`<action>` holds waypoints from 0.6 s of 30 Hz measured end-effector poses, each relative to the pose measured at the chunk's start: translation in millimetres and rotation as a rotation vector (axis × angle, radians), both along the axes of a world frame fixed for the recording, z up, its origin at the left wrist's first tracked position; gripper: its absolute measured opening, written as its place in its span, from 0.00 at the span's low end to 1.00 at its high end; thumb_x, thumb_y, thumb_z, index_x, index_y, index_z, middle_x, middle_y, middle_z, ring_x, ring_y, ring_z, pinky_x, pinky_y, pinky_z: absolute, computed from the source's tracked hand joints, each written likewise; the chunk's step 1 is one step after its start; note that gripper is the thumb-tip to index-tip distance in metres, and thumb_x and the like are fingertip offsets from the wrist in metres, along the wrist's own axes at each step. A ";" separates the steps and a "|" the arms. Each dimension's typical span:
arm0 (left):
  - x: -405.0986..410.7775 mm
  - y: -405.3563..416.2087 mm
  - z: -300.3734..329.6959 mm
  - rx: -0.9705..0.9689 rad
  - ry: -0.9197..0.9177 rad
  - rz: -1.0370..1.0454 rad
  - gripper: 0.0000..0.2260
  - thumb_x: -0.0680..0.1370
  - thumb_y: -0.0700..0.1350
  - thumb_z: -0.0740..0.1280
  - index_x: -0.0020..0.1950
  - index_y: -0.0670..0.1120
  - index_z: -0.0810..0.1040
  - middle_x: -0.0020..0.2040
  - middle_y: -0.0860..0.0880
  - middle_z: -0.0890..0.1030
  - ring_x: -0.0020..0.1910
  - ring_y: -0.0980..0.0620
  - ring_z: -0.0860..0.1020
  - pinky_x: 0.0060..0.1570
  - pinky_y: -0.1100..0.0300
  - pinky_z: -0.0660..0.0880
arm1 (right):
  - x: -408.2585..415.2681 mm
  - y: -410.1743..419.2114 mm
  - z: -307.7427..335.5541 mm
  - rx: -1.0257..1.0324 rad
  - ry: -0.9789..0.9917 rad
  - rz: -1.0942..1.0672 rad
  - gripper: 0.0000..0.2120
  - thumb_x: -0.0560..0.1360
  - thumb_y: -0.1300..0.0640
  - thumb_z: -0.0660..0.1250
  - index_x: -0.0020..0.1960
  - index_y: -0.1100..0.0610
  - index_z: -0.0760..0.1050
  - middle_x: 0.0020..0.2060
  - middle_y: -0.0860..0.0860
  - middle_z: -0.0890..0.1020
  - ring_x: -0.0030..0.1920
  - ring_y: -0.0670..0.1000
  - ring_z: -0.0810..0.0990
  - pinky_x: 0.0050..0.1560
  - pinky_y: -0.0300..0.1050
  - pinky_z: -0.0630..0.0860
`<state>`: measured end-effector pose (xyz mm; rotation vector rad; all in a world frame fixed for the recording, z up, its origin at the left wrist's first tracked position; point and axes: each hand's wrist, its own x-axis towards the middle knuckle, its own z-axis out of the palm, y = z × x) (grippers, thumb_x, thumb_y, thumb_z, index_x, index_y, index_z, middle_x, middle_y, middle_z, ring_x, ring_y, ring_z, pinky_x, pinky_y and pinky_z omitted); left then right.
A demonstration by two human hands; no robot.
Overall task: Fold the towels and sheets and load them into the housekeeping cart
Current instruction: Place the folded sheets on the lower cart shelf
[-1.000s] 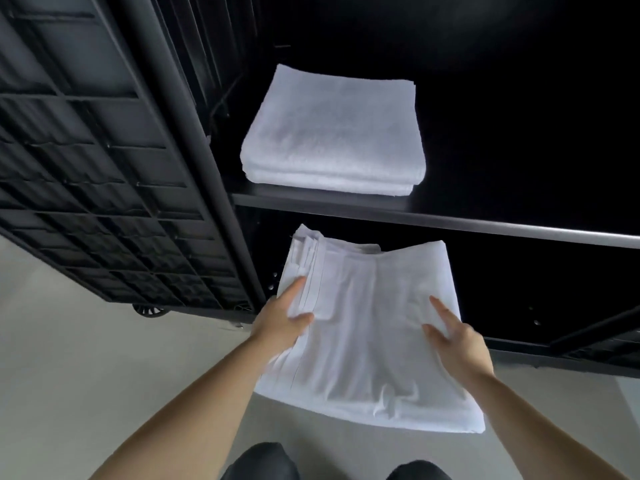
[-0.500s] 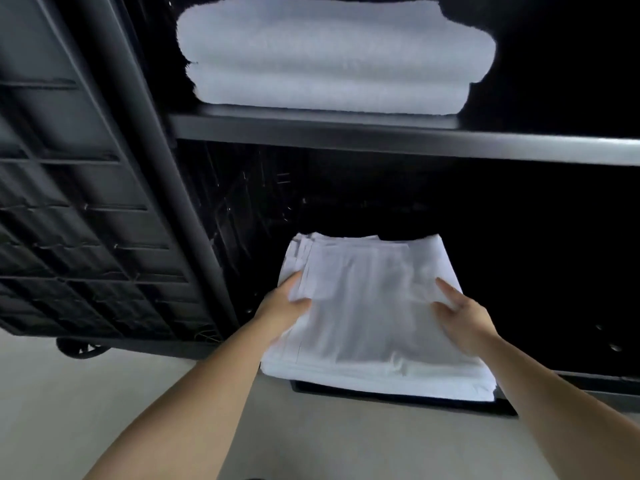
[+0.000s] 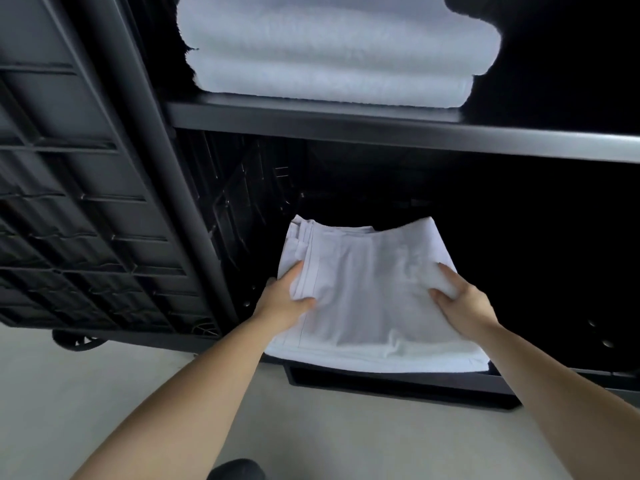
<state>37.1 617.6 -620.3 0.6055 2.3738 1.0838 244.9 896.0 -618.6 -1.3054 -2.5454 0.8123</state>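
My left hand [image 3: 284,299] and right hand [image 3: 460,303] each keep a closed grip on the folded sheet [image 3: 367,299], its far edge pointing into the cart's bottom shelf [image 3: 398,384].

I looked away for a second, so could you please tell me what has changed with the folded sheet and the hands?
The folded sheet has gone further into the cart's lower shelf, its front edge now at the lip. The left hand and right hand, earlier flatter on top, now grip it. The stacked towels stay on the upper shelf.
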 end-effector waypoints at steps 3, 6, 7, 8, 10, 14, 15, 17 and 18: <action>-4.3 5.1 -0.5 0.029 0.076 0.011 0.32 0.75 0.55 0.69 0.74 0.67 0.57 0.72 0.48 0.64 0.62 0.51 0.71 0.45 0.66 0.68 | -10.7 7.9 5.0 0.063 -0.013 0.023 0.26 0.76 0.38 0.60 0.70 0.28 0.54 0.47 0.49 0.75 0.25 0.49 0.77 0.19 0.35 0.66; -6.3 12.9 5.0 -0.374 0.313 -0.045 0.30 0.77 0.58 0.65 0.77 0.59 0.58 0.75 0.45 0.59 0.68 0.44 0.67 0.58 0.55 0.71 | -15.2 3.3 -3.4 0.036 -0.340 0.019 0.25 0.80 0.42 0.52 0.75 0.35 0.49 0.60 0.61 0.72 0.46 0.58 0.78 0.41 0.44 0.75; -5.0 18.5 7.6 -0.517 0.488 -0.104 0.29 0.78 0.59 0.63 0.77 0.56 0.59 0.77 0.43 0.55 0.72 0.41 0.61 0.66 0.50 0.66 | -17.1 -1.8 -5.0 0.069 -0.452 0.015 0.25 0.80 0.44 0.51 0.76 0.37 0.50 0.65 0.62 0.67 0.56 0.61 0.74 0.51 0.48 0.75; -1.2 24.6 10.5 -0.564 0.630 -0.176 0.27 0.79 0.59 0.62 0.76 0.55 0.60 0.79 0.43 0.50 0.76 0.40 0.53 0.72 0.47 0.58 | -19.1 -9.4 -4.6 0.138 -0.497 0.039 0.24 0.81 0.45 0.50 0.76 0.41 0.53 0.68 0.60 0.64 0.64 0.61 0.68 0.60 0.51 0.71; 13.4 37.6 15.8 -0.463 0.742 -0.362 0.25 0.80 0.61 0.58 0.75 0.55 0.62 0.80 0.45 0.43 0.77 0.43 0.40 0.74 0.44 0.41 | -24.8 -31.1 0.8 0.262 -0.421 0.225 0.24 0.80 0.42 0.52 0.76 0.43 0.57 0.73 0.56 0.59 0.72 0.58 0.58 0.70 0.51 0.62; 53.2 37.8 2.1 -0.456 0.610 -0.659 0.38 0.73 0.75 0.47 0.78 0.57 0.53 0.80 0.49 0.49 0.78 0.48 0.44 0.74 0.46 0.42 | -26.9 -84.3 -4.2 0.293 -0.364 0.665 0.34 0.74 0.28 0.44 0.77 0.39 0.46 0.78 0.48 0.48 0.77 0.52 0.44 0.75 0.53 0.44; 59.2 34.3 -3.1 -0.500 0.643 -0.683 0.42 0.70 0.76 0.50 0.78 0.56 0.48 0.80 0.48 0.48 0.78 0.48 0.43 0.74 0.45 0.42 | -22.3 -90.5 -7.9 0.324 -0.404 0.691 0.39 0.71 0.25 0.43 0.77 0.40 0.41 0.78 0.49 0.44 0.77 0.53 0.40 0.75 0.56 0.41; 61.1 25.7 -10.9 -0.568 0.732 -0.692 0.49 0.68 0.75 0.60 0.79 0.54 0.42 0.80 0.47 0.44 0.78 0.45 0.41 0.74 0.42 0.41 | -15.7 -94.1 -12.5 0.399 -0.459 0.694 0.45 0.69 0.24 0.49 0.76 0.41 0.34 0.77 0.50 0.39 0.77 0.55 0.36 0.75 0.58 0.38; 60.9 22.3 -13.9 -0.588 0.780 -0.691 0.50 0.68 0.71 0.64 0.78 0.53 0.40 0.80 0.47 0.43 0.78 0.44 0.40 0.74 0.40 0.40 | -12.5 -93.8 -14.1 0.435 -0.475 0.685 0.47 0.69 0.25 0.54 0.76 0.42 0.33 0.77 0.51 0.38 0.77 0.56 0.36 0.75 0.59 0.38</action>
